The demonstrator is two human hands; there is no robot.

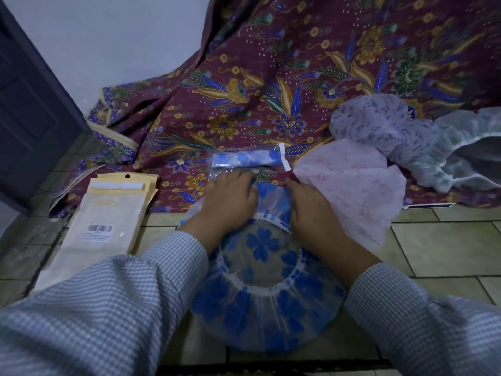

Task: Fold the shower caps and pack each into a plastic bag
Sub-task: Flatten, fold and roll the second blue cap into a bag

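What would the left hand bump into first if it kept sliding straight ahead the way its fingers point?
Probably the packed bag with a rolled blue cap inside, lying just beyond the left hand on the patterned cloth. Its clear edge may already touch the fingertips.

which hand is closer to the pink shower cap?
Right. The right hand sits at the pink shower cap's near-left edge, seemingly touching it. The left hand is farther left, across the blue flowered cap both hands press on.

One head-worn view looks forward and down, close over the floor (pixel 447 240) (wide-angle, edges bowed).
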